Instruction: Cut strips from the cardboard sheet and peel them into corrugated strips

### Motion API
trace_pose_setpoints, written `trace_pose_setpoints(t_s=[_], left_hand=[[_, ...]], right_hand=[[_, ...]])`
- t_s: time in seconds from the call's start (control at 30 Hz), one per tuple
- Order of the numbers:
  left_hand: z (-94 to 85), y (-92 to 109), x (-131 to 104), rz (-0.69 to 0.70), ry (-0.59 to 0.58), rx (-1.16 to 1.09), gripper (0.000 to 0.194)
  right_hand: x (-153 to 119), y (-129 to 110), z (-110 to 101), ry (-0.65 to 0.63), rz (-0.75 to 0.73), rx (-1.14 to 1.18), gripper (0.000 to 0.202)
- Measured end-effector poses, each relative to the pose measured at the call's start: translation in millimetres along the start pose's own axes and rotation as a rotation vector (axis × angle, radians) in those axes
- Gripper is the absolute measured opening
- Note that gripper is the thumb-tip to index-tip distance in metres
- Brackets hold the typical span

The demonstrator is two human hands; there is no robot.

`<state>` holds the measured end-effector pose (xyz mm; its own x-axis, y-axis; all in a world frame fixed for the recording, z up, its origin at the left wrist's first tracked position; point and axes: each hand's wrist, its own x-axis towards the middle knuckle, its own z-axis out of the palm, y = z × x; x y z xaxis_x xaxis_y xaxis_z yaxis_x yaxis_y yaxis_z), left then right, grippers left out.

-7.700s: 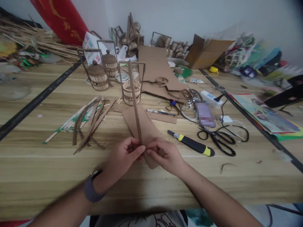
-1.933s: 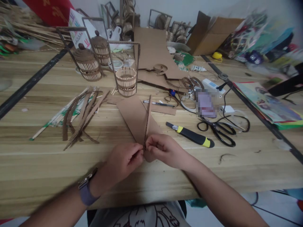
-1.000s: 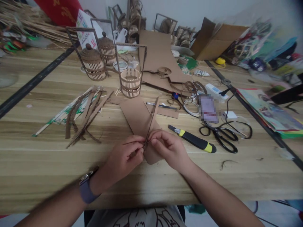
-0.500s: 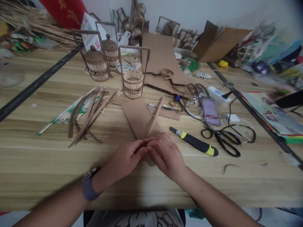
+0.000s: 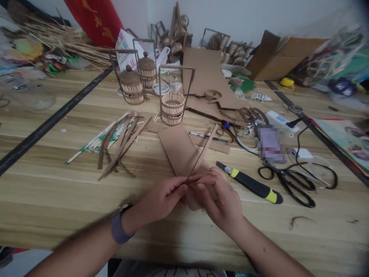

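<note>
A thin brown cardboard strip [image 5: 205, 148] slants up and to the right from between my fingertips. My left hand [image 5: 164, 198] pinches its lower end, with a watch on that wrist. Close against it, my right hand [image 5: 220, 196] pinches the same strip, its fingertips nearly touching the left ones. Beneath and beyond the hands lies a flat cardboard piece [image 5: 176, 148]. A small open basket [image 5: 173, 107] with a tall handle stands behind it. The strip's very end is hidden by my fingers.
A yellow-black utility knife [image 5: 250, 184] and black scissors [image 5: 296, 186] lie right of my hands. Loose cardboard strips [image 5: 123, 142] are at the left. Farther back stand lidded baskets [image 5: 131, 86] and an open box [image 5: 276, 54]. A pen [image 5: 209, 136] lies behind the strip.
The whole view has shifted, so the table things appear farther right and slightly lower. Both hands still pinch the strip, and my right fingers have moved slightly.
</note>
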<state>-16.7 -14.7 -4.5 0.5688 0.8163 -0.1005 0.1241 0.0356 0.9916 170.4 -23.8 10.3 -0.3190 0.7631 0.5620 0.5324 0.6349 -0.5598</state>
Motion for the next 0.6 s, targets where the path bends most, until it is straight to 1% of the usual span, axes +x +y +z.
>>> trace_pose_setpoints(t_s=[0.13, 0.27, 0.4, 0.6], left_hand=[[0.0, -2.2, 0.5, 0.014, 0.016, 0.04, 0.038], [1.9, -3.9, 2.4, -0.032, 0.004, -0.054, 0.039], [2.2, -2.5, 3.1, -0.077, 0.016, -0.098, 0.038], [2.5, 0.4, 0.8, -0.035, 0.019, 0.001, 0.033]], right_hand=[[-1.1, -0.7, 2.6, 0.003, -0.026, -0.022, 0.014], [-2.6, -2.3, 7.5, -0.021, -0.081, -0.043, 0.013], [-2.4, -1.6, 9.3, -0.015, -0.079, -0.103, 0.007], [-0.7, -2.7, 5.9, -0.009, -0.069, -0.113, 0.009]])
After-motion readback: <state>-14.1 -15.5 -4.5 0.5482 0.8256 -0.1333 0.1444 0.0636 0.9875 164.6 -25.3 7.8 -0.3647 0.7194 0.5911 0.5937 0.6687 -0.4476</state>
